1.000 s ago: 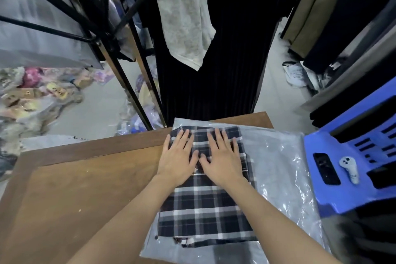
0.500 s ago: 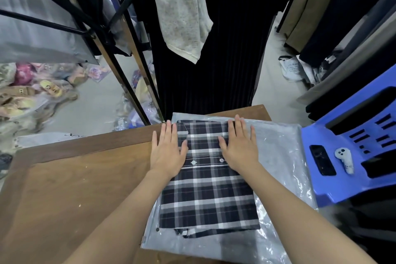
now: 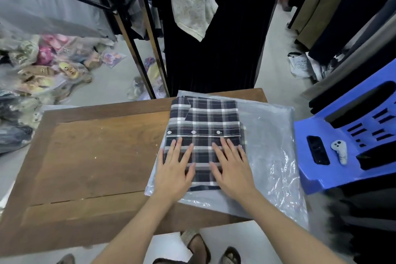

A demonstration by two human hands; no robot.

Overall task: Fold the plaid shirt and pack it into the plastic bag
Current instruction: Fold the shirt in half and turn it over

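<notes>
A folded black-and-white plaid shirt (image 3: 205,120) lies flat on the right part of a brown wooden table (image 3: 94,156), its button placket running across the middle. It rests on a clear plastic bag (image 3: 270,152) that spreads out to its right and past its near edge. My left hand (image 3: 174,169) and my right hand (image 3: 232,167) press flat, fingers spread, on the near half of the shirt, side by side. Neither hand grips anything.
A blue plastic stool (image 3: 347,143) stands right of the table with a black device (image 3: 317,149) and a white controller (image 3: 339,150) on it. Dark clothes (image 3: 214,38) hang behind the table. Bagged goods (image 3: 38,75) pile on the floor at left. Sandalled feet (image 3: 199,248) show below the table edge.
Both hands have slid from the far half of the shirt toward me onto its near half. The camera view has tilted down, so the table's near edge and feet now show.
</notes>
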